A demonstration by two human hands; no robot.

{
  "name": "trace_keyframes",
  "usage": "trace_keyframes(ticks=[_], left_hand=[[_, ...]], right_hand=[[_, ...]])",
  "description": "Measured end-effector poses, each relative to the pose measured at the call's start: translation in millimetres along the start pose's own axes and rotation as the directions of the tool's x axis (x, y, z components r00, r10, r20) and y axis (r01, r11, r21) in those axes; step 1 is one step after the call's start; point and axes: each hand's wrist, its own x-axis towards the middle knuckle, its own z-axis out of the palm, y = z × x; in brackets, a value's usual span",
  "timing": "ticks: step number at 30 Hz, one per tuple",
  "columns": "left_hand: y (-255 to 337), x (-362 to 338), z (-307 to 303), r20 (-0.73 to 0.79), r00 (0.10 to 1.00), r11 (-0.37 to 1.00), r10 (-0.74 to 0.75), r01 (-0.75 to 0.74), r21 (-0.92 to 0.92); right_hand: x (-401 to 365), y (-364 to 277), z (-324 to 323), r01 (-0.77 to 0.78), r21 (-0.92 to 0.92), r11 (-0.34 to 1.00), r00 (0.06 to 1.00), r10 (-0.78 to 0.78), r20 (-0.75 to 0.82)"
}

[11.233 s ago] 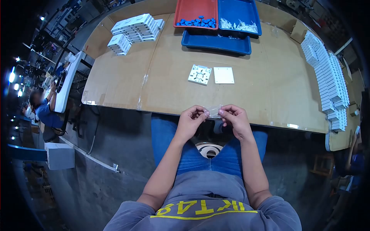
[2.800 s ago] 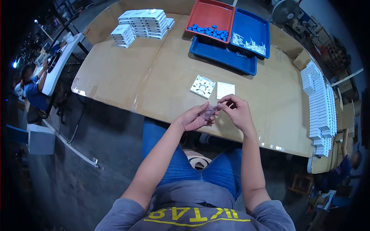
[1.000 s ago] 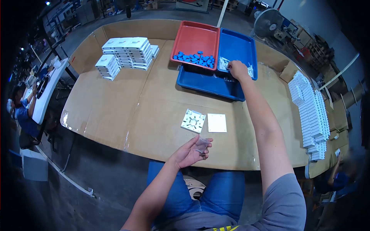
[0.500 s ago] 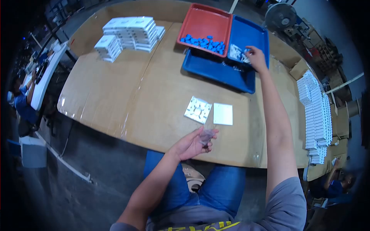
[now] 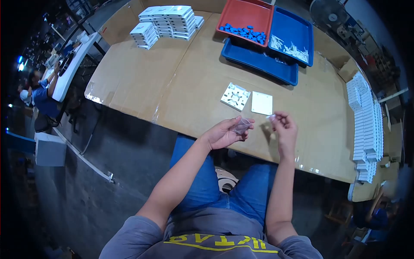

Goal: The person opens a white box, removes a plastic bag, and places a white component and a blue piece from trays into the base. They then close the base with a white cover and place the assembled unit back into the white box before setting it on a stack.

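My left hand (image 5: 222, 136) is closed around a small clear plastic bag (image 5: 242, 125), its mouth held up near the table's front edge. My right hand (image 5: 285, 131) is just to the right, pinching a small white piece (image 5: 271, 117) between fingertips and thumb; its exact shape is too small to tell. Beyond the hands lies a white square frame (image 5: 235, 96) with a patterned, cut-out face. A plain white square plate (image 5: 261, 103) rests beside it on the cardboard-covered table (image 5: 194, 99).
A red tray (image 5: 246, 17) with blue pieces (image 5: 246, 33) and a blue tray (image 5: 295, 26) with white pieces (image 5: 296, 52) overlap a lower blue tray (image 5: 258, 64). White boxes (image 5: 166, 21) are stacked far left, more stacks (image 5: 366, 125) at right. A person (image 5: 43, 93) sits at a left table.
My right hand has come back from the blue tray to beside the plastic bag, with a small white piece in its fingertips. My left hand still holds the bag. The camera view has shifted.
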Motion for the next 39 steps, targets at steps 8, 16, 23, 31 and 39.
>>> trace_keyframes(ticks=[8,16,23,31,39], left_hand=[[-2.1,-2.3,3.9,-0.031,1.000,0.980,0.002,0.004,0.197],[-2.5,-4.1,2.5,-0.060,0.998,0.970,-0.018,0.032,0.240],[-4.4,-4.9,2.9,-0.099,0.995,0.975,0.010,0.013,0.223],[-2.2,-5.6,5.5,-0.021,1.000,0.988,0.008,-0.005,0.156],[-8.7,-5.6,-13.1,-0.052,0.998,0.979,0.033,-0.022,0.203]], right_hand=[[-37.8,-4.7,23.6,0.057,-0.001,0.998,0.994,-0.057,0.097],[-22.8,-36.4,26.4,0.253,-0.330,0.910,0.903,-0.099,0.419],[-6.3,-40.4,30.2,0.385,-0.373,0.844,0.785,-0.087,0.614],[-6.4,-44.0,39.4,0.186,-0.357,0.915,0.784,0.081,0.616],[-9.1,-48.8,58.6,0.114,-0.468,0.876,0.713,0.256,0.653]])
